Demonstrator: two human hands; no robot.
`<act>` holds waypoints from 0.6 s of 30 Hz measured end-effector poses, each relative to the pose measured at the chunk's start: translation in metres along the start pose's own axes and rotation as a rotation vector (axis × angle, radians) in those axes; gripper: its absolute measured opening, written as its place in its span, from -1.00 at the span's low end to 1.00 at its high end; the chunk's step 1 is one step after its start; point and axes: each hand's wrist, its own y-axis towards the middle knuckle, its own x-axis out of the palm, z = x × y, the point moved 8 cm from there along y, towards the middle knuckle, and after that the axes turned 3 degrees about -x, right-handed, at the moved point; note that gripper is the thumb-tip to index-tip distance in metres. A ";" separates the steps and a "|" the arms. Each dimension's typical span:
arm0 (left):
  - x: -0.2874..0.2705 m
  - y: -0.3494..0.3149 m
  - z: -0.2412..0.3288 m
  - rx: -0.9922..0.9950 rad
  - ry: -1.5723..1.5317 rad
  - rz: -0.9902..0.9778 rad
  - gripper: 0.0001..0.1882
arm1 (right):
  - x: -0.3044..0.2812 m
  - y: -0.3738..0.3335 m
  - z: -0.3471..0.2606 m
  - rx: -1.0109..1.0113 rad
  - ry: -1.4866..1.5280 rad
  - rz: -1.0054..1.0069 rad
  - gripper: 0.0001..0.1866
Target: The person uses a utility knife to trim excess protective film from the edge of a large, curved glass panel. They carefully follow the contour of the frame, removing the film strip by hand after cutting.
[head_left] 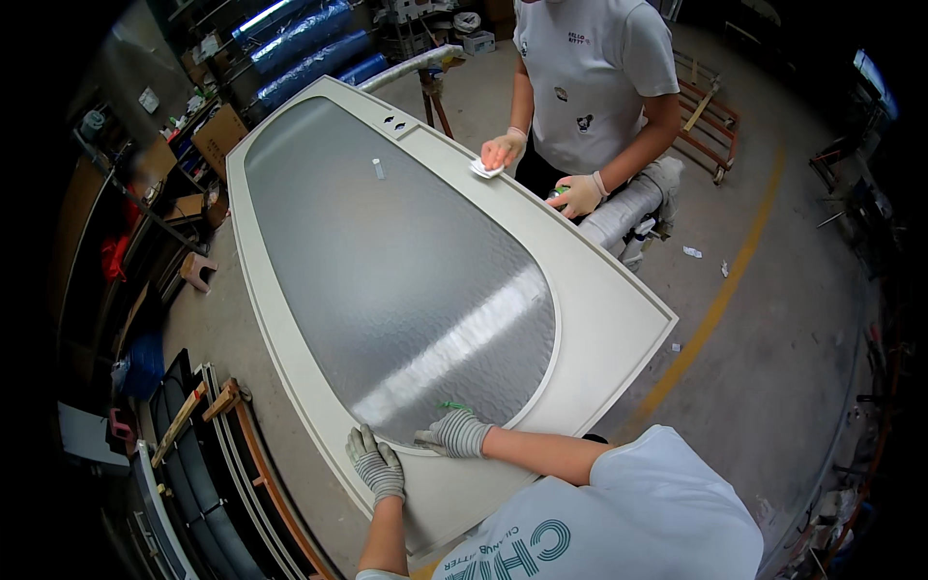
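Observation:
A large off-white door panel (609,353) lies flat before me, with a long rounded pane of grey textured glass (396,261) set in it. My left hand (375,466), in a grey striped work glove, rests with its fingers outstretched on the panel's near-left border, by the glass edge. Just to its right, my right hand (456,434), gloved alike, is closed with its fingertips at the near curved rim of the glass. A thin green piece (454,406) sticks out beyond its knuckles; the rest is hidden in the hand.
Across the panel, a co-worker (599,77) in pale gloves presses a white cloth (486,168) on the border. A small clear strip (378,169) lies on the glass. Wrapped padding (633,208) shows under the far side. Framed panels (208,464) lean at left; blue film rolls (304,48) stand behind.

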 end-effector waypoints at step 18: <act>0.030 -0.095 0.163 -0.380 -0.148 -0.288 -0.20 | -0.038 -0.038 0.072 0.217 0.358 0.275 -0.58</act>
